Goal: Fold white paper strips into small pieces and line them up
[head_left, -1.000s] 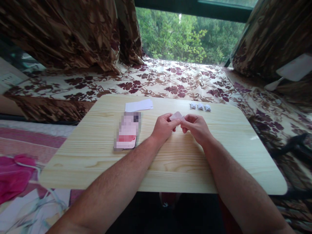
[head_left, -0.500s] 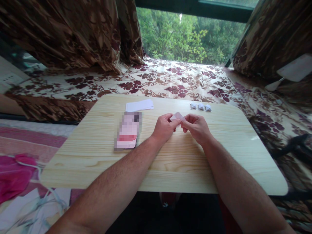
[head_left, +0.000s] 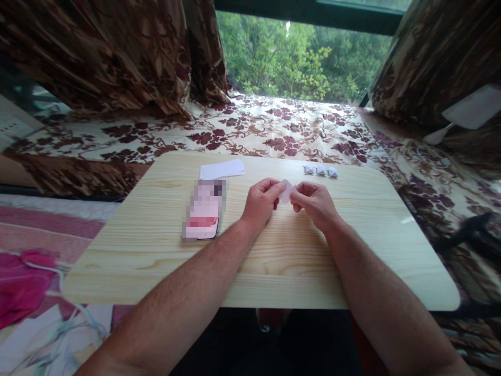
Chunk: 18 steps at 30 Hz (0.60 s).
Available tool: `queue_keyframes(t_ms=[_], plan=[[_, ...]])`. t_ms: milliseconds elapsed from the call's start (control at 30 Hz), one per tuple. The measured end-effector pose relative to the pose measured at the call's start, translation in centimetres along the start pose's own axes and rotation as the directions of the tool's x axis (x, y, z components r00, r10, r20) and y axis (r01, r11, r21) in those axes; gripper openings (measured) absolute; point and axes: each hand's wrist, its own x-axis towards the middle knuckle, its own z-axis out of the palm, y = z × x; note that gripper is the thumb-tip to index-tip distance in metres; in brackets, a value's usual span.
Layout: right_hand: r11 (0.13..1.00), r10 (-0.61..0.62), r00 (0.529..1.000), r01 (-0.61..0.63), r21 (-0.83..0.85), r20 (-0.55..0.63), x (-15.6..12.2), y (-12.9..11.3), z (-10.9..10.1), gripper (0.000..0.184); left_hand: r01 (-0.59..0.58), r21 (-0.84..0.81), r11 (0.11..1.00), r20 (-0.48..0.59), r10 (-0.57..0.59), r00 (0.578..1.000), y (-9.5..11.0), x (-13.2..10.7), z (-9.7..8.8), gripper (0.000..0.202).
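Between my two hands, a little above the wooden table, is a small piece of white paper. My left hand pinches its left side between thumb and fingers. On the opposite side my right hand grips it by the right edge, fingers curled. Beyond my right hand, three small folded white paper pieces sit in a row, each with a raised peak. A stack of white paper strips lies at the back left of the table.
A pixelated phone lies on the table left of my left hand. Floral cloth covers the ledge behind the table. A white lamp stands at the right. Pink cloth and cables lie at the lower left.
The paper between my hands has turned, and more of its face shows in a wider gap between my fingertips. My left fingers have drawn slightly left.
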Motion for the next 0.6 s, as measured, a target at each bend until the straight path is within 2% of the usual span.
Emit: queue_keyframes(t_ms=[133, 267, 433, 600], plan=[[0.998, -0.034, 0.997, 0.037, 0.044, -0.071, 0.18, 0.12, -0.08, 0.019, 0.042, -0.032, 0.999, -0.038, -0.043, 0.998, -0.23, 0.29, -0.16, 0.018], [0.996, -0.062, 0.984, 0.073, 0.055, -0.166, 0.41, 0.34, -0.26, 0.022, 0.093, -0.05, 0.994, 0.025, -0.092, 0.995, -0.11, 0.15, -0.03, 0.017], [0.993, -0.092, 0.975, 0.105, 0.057, -0.201, 0.51, 0.22, -0.29, 0.028, 0.191, -0.108, 0.976, 0.092, -0.182, 0.979, 0.12, 0.07, 0.06, 0.02], [0.973, -0.215, 0.932, 0.231, 0.021, -0.293, 0.23, 0.11, -0.12, 0.029, 0.156, -0.181, 0.971, 0.036, -0.152, 0.988, -0.06, 0.43, -0.07, 0.023]])
